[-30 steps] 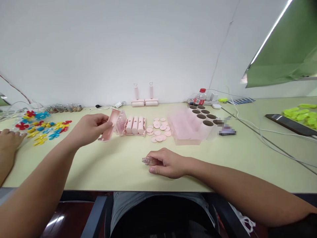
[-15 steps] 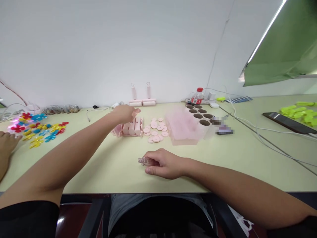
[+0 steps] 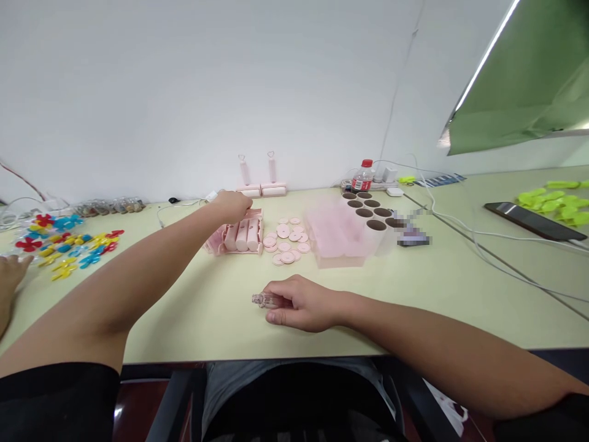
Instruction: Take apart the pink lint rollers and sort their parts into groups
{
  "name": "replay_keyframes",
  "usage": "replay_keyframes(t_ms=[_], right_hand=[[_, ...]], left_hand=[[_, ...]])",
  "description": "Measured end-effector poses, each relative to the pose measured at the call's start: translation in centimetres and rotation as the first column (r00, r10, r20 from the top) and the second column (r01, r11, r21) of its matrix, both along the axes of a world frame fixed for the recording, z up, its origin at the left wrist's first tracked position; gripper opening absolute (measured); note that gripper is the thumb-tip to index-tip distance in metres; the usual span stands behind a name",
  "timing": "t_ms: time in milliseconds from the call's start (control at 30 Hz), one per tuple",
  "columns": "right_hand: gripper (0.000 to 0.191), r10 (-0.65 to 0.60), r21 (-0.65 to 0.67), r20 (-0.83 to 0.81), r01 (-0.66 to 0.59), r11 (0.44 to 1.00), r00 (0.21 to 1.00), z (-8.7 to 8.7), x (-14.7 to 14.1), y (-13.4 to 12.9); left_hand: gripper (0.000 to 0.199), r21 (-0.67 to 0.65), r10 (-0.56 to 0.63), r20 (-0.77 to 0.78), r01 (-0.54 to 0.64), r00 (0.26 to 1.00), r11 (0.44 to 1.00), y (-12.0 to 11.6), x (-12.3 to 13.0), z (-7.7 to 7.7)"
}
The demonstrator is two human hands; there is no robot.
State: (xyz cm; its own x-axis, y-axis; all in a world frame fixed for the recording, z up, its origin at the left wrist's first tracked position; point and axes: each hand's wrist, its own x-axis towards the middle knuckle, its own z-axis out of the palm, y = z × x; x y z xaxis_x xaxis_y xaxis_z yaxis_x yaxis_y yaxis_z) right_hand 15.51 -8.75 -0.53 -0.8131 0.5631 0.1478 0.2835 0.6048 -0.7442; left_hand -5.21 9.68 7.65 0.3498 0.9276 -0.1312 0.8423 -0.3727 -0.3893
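Observation:
My right hand (image 3: 301, 304) rests on the table near its front edge, closed around a small clear, pinkish plastic piece (image 3: 262, 299) whose narrow ribbed end pokes out to the left. Farther off, my left hand (image 3: 232, 207) reaches over the back of a pink open tray (image 3: 242, 252). Its fingers are curled together beside a pink part at the tray's back; what they grip is hidden. Several pale pink cylinders (image 3: 242, 235) lie side by side in this tray. Right of it, flat pink discs (image 3: 288, 245) are spread in a loose pile.
A translucent pink stack (image 3: 340, 239) stands right of the discs, beside open-topped tubes (image 3: 376, 226). Behind are a red-capped bottle (image 3: 363, 176) and pink rollers (image 3: 273, 190). White cables and a phone (image 3: 529, 222) lie right. Another person's hand (image 3: 13, 276) is left by colourful parts (image 3: 83, 245).
My left hand has shifted slightly, and the curved pink piece seen at its fingers no longer shows clearly. The cylinders in the tray are more exposed. My right hand keeps its hold.

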Motion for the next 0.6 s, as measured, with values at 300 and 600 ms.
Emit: replay_keyframes(t_ms=[300, 600], right_hand=[[0.021, 0.003, -0.003, -0.016, -0.003, 1.0, 1.0, 0.0, 0.0, 0.0], [0.023, 0.003, -0.001, -0.027, -0.003, 1.0, 1.0, -0.1, 0.2, 0.1]], left_hand=[[0.029, -0.051, 0.062, -0.024, -0.063, 0.998, 0.997, -0.1, 0.0, 0.2], [0.033, -0.095, 0.039, -0.003, -0.039, 0.999, 0.995, -1.5, 0.4, 1.6]])
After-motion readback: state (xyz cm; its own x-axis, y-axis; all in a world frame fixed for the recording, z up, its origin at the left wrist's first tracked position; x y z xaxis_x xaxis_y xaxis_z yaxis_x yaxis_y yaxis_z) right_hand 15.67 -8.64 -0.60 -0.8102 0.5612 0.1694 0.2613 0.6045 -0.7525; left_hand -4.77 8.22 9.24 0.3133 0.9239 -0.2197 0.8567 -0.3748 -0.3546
